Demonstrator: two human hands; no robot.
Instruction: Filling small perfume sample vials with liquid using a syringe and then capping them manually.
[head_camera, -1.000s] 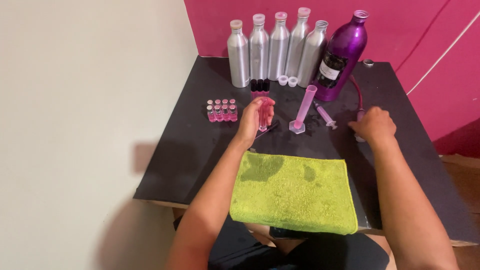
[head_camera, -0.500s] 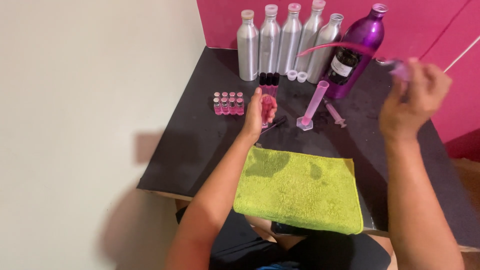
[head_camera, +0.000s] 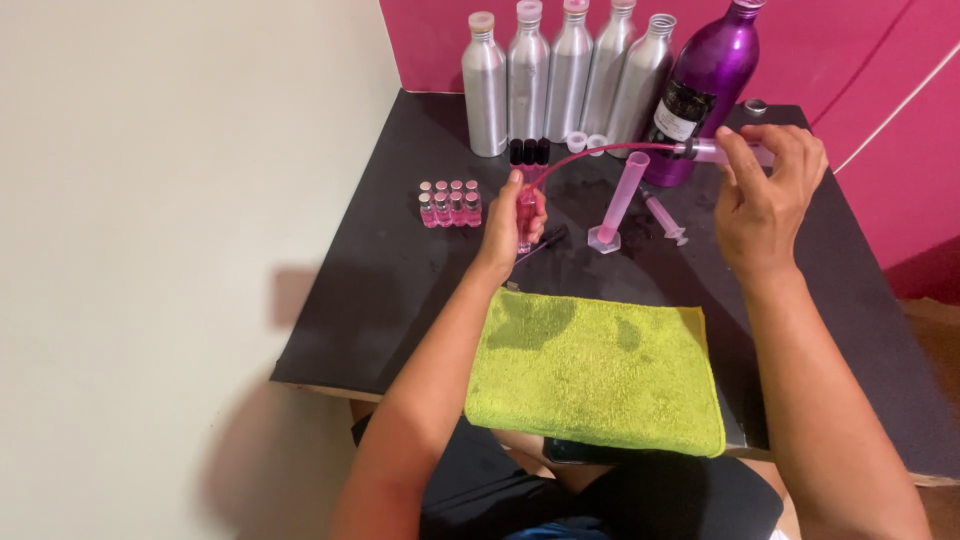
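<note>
Pink-filled syringe (head_camera: 722, 151) sits pinched in the right hand (head_camera: 765, 200), its tube arcing to the vial (head_camera: 526, 205) gripped by the left hand (head_camera: 512, 225).

Hidden, cropped and unclear parts

The left hand (head_camera: 512, 222) wraps a small pink vial (head_camera: 526, 215), covering most of it; the right hand (head_camera: 765, 195) hides the rear of the syringe (head_camera: 712, 151); the purple bottle (head_camera: 705, 85) and one silver bottle (head_camera: 573, 60) lose their tops at the upper edge; the table (head_camera: 860, 300) runs off right; the tiny vials (head_camera: 450, 203) are too small to read.
</note>
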